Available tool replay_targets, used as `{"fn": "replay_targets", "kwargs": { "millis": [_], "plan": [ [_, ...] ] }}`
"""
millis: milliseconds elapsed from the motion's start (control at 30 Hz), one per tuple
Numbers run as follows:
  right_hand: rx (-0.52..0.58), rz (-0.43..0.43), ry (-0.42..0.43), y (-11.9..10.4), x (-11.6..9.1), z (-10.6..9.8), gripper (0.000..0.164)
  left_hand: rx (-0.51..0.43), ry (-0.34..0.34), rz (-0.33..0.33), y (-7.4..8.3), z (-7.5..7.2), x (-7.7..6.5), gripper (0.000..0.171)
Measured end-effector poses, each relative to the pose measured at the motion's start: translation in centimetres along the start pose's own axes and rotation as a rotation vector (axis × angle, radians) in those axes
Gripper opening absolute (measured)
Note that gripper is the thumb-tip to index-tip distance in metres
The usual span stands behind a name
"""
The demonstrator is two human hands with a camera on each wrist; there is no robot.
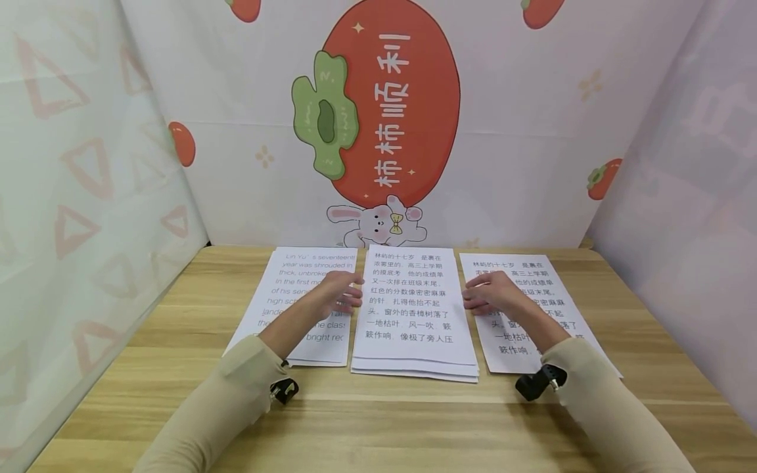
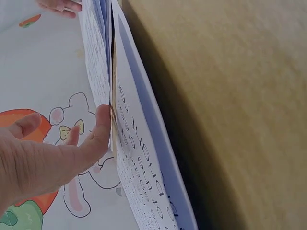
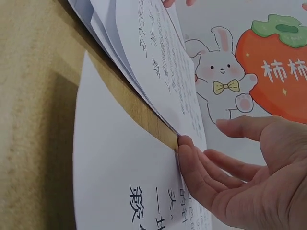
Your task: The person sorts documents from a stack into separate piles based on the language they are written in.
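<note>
I have three batches of printed paper side by side on the wooden worktop: the left stack in English, the middle stack and the right stack in Chinese. The middle one lies between the person's two hands, its near edges staggered so that lower sheets peek out. The left hand reaches over the left stack to the middle stack's left edge, fingers loosely bent and not pinching, thumb raised clear. The right hand mirrors it from above the right stack, fingers relaxed at the opposite edge, thumb likewise lifted away. I judge that they face each other like this so the pressure from one side meets the other and the long edges stay in line; the narrow gaps between stacks seem to leave just enough room for fingertips. Even from the wrist views I cannot tell whether any fingertip slips under the bottom sheet or merely meets its side. I make out no container: the sheets rest directly on the wood, and the right stack's near corner curls up. Behind stands a white backdrop printed with a large persimmon and a rabbit.
</note>
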State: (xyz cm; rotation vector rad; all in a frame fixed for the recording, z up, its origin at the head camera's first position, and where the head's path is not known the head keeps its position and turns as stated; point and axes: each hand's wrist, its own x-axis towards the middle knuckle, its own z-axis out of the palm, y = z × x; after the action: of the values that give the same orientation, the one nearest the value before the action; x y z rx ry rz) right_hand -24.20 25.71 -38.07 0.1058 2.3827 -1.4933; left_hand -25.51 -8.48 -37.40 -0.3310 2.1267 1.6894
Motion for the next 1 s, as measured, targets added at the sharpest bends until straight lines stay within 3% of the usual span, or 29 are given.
{"fn": "replay_targets", "kwargs": {
  "millis": [267,467,733,1000],
  "plan": [
    [0.018,0.017,0.028,0.2,0.1,0.0,0.046,-0.042,0.009,-0.005,-0.1,0.1,-0.1,0.042],
    [0.091,0.007,0.047,0.4,0.1,0.2,0.05,-0.069,0.007,0.027,-0.3,0.4,0.0,0.042],
    [0.106,-0.009,0.09,0.4,0.2,0.8,0.053,-0.045,0.015,0.102,-0.6,1.0,0.0,0.042],
    [0.078,0.006,0.12,0.1,0.5,1.5,0.056,0.019,0.048,0.119,-1.0,1.4,0.5,0.047]
  ]
}}
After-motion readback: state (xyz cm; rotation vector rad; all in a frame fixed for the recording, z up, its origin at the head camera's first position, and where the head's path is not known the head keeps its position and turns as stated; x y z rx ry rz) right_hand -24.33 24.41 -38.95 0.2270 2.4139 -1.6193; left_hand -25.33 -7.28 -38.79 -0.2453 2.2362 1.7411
